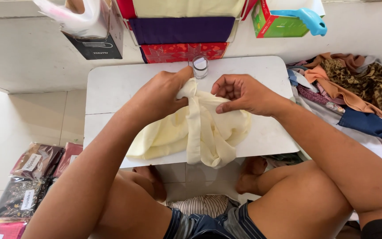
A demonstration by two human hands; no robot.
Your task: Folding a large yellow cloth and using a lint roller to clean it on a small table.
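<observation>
The pale yellow cloth (200, 132) lies on the small white surface (111, 84), bunched at the centre, its lower folds hanging over the near edge. The left hand (160, 95) grips the knotted or gathered top of the cloth, fingers clenched around it, thumb side pointing toward the small clear jar (200, 66) that stands just beyond. The right hand (244, 94) sits just beside it, fingers curled, thumb and forefinger pinching a fold at the cloth's upper right. A long flat band of the same cloth runs down the middle from the gathered top to the near edge.

Judgement on the step in hand: the cloth is being folded or bundled into a compact shape. To do it well, the left grip should hold the gathered end firm while the right hand draws its fold taut and flat, so that no slack bunches under the band. The overhanging part should be brought up onto the surface before further folding, otherwise its weight may drag the layers askew. The jar stands close to the left knuckles; a wide movement could tip it.

Also present: a pile of mixed fabrics (350, 88) at right, stacked folded cloths (182, 31) beyond the surface, packed fabric bags (32, 177) on the floor at left
</observation>
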